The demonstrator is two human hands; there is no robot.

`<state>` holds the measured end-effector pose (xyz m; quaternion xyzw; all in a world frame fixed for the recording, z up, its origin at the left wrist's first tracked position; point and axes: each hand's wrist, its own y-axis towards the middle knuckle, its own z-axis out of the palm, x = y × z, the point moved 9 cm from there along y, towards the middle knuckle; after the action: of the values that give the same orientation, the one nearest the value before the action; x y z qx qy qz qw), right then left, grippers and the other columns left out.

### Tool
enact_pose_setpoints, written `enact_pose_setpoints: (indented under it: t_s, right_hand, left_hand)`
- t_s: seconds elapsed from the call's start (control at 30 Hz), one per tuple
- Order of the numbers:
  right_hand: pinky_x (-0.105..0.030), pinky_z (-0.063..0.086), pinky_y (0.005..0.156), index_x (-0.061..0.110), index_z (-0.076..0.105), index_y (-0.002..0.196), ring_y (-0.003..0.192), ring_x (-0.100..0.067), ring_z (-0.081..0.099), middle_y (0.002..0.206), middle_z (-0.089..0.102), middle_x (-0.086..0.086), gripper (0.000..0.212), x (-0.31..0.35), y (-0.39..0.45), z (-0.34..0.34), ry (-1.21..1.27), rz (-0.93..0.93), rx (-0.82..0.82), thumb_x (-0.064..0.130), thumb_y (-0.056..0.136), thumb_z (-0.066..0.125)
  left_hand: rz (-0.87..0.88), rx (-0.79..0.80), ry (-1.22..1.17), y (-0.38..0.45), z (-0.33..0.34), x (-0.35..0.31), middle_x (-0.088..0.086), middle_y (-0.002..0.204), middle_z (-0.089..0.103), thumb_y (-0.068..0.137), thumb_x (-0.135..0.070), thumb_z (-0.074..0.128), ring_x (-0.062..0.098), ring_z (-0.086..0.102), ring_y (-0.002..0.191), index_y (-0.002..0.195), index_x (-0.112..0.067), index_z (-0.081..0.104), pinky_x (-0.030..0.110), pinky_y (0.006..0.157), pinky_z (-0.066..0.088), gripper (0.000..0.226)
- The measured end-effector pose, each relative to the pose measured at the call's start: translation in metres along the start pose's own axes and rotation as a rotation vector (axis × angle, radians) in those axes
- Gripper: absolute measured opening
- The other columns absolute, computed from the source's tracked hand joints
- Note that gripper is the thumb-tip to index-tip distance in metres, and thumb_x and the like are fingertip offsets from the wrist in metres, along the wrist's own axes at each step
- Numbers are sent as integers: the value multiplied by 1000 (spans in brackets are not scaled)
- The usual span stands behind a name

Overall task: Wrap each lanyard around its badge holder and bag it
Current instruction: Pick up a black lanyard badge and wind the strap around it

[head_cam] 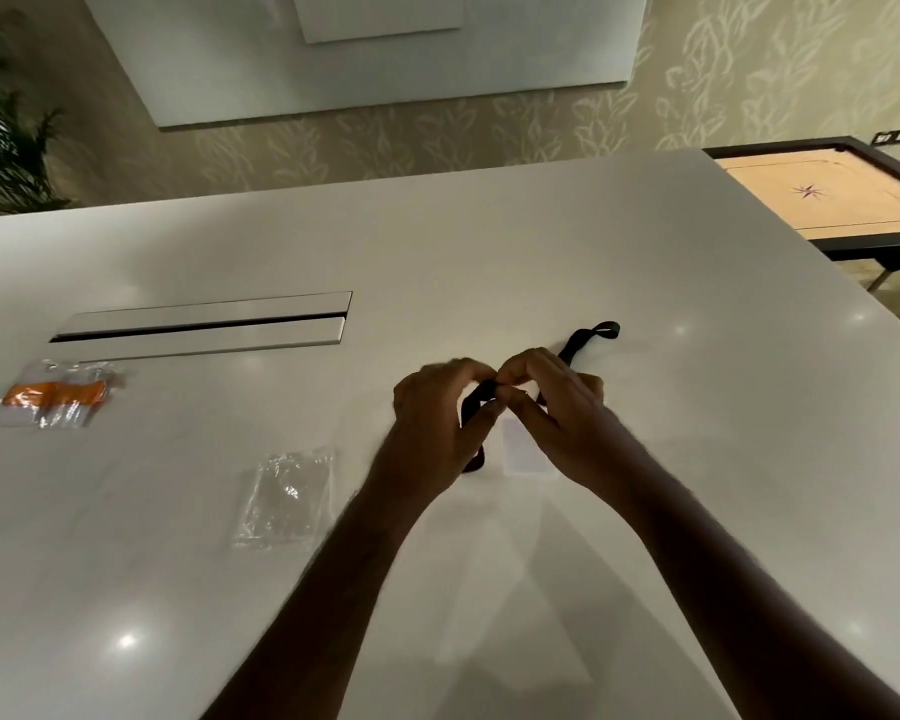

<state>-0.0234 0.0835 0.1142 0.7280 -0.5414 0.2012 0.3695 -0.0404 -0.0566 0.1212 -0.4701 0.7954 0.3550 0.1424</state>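
White table point(645, 283), patterned wall behind. Both hands pinching black lanyard point(585, 340) above holder point(520, 449) mid-table: left hand point(432, 413), right hand point(557, 407). Strap soft, light, floppy; prob best gripped near clip. Empty bag point(284, 498) near left, bagged orange one point(55, 400) far left. Nothing blocking.

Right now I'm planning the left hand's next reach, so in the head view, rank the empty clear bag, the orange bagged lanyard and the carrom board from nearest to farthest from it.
From the left hand:
1. Empty clear bag, just to its left, toward the table's near side.
2. Orange bagged lanyard, far left on the table.
3. Carrom board, off the table, beyond its far right corner.
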Motion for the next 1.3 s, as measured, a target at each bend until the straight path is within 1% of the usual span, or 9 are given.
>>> enact_pose_setpoints:
  t_s: [0.17, 0.27, 0.37, 0.5, 0.63, 0.87, 1.07, 1.17, 1.3]
  right_hand:
    - [-34, 52, 84, 26, 61, 102, 95, -6, 67, 100, 68, 12, 7, 14, 11, 2, 354, 106, 21, 29, 107, 57]
    - [-25, 53, 75, 20, 62, 100, 89, -9, 72, 97, 77, 5, 8, 27, 19, 2, 494, 110, 10, 18, 107, 58]
    - [-19, 52, 70, 15, 62, 101, 86, -11, 75, 97, 81, 2, 8, 42, 28, 11, 585, 102, 38, 10, 106, 58]
    - [-28, 56, 68, 12, 60, 105, 85, -20, 78, 97, 82, -2, 5, 54, 42, 24, 664, 120, 19, 6, 104, 60]
    - [-33, 60, 69, 14, 52, 109, 82, -26, 78, 96, 82, -6, 17, 63, 53, 37, 724, 149, -10, 1, 102, 60]
    - [-27, 60, 74, 19, 75, 118, 89, -12, 75, 108, 80, 4, 33, 73, 69, 59, 515, 90, 2, 0, 105, 51]
    - [-49, 62, 92, 25, 72, 127, 108, -18, 75, 120, 77, 8, 47, 73, 76, 91, 435, 101, 179, -8, 103, 49]
    - [-41, 60, 97, 27, 74, 119, 109, -15, 75, 115, 80, 4, 50, 79, 75, 108, 457, 99, 275, -14, 95, 60]
    - [-14, 54, 79, 35, 76, 101, 92, 1, 74, 98, 80, 11, 52, 88, 75, 121, 330, 63, 281, -14, 85, 72]
  left_hand:
    - [-93, -260, -110, -22, -42, 1, -9, 120, 56, 89, -28, 77, 5, 49, 115, 119, -22, 55, 10, 97, 32, 38]
    - [-116, -268, -153, -37, -45, 6, -9, 101, 57, 91, -24, 75, 10, 54, 96, 105, -21, 57, 17, 85, 41, 23]
    - [-168, -184, -233, -48, -35, 22, -16, 110, 57, 91, -30, 75, 13, 59, 99, 112, -24, 57, 20, 82, 47, 28]
    - [-280, -96, -328, -57, -28, 45, -19, 123, 58, 87, -36, 79, 9, 59, 115, 122, -34, 55, 22, 89, 52, 42]
    - [-340, -171, -235, -64, -47, 67, -20, 106, 67, 94, -31, 72, 4, 64, 99, 113, -34, 61, 18, 82, 53, 22]
    - [-477, -106, -439, -71, -70, 102, -19, 98, 74, 94, -23, 73, 2, 70, 93, 105, -34, 67, 18, 79, 55, 16]
    - [-512, -30, -713, -81, -84, 110, -6, 107, 77, 99, -12, 66, 12, 74, 99, 112, -21, 69, 27, 84, 59, 16]
    - [-516, -36, -848, -85, -95, 110, 2, 110, 77, 96, -7, 68, 19, 74, 100, 112, -16, 69, 31, 84, 60, 18]
    - [-519, -42, -895, -86, -111, 116, 5, 109, 76, 92, -10, 74, 29, 75, 98, 109, -11, 70, 49, 89, 61, 18]
